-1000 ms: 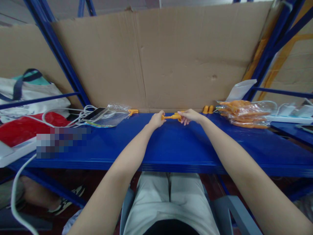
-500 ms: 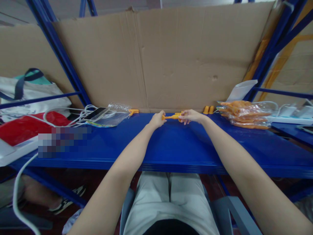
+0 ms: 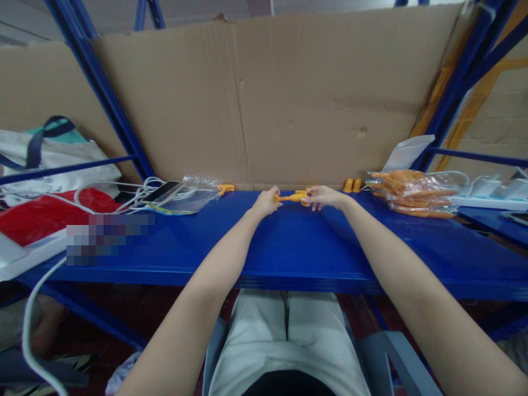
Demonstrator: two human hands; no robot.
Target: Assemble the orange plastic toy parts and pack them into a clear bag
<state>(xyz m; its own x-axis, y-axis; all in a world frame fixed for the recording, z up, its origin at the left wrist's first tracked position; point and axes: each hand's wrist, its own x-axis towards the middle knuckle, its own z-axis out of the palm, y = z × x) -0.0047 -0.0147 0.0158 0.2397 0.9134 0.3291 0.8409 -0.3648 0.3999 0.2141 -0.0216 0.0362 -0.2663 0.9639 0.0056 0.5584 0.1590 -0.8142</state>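
Observation:
My left hand [image 3: 266, 202] and my right hand [image 3: 324, 197] meet over the far middle of the blue shelf, closed on opposite ends of an orange-yellow plastic tool with a spiral shaft [image 3: 285, 198]. The left fingers wrap around its left end. On the other side, the right thumb and fingers pinch the wider right end, which they partly cover. The tool lies about level between the hands; its exact kind is unclear. To the left is an orange handle [image 3: 225, 189] with a thin spiral piece, beside a clear plastic bag [image 3: 193, 201].
Two small orange pieces [image 3: 352, 185] stand against the cardboard [image 3: 297, 99]. Right of them lies a pile of bagged orange parts [image 3: 412, 192]. White cables [image 3: 152, 190], a red bag [image 3: 49, 214] and a tote bag [image 3: 58, 151] lie left. Blue posts [image 3: 111, 110] flank the shelf.
My hands and the orange tool stay almost in place, with only a slight shift of the right fingers. At lower left, another person's leg and shoe have moved back to the left.

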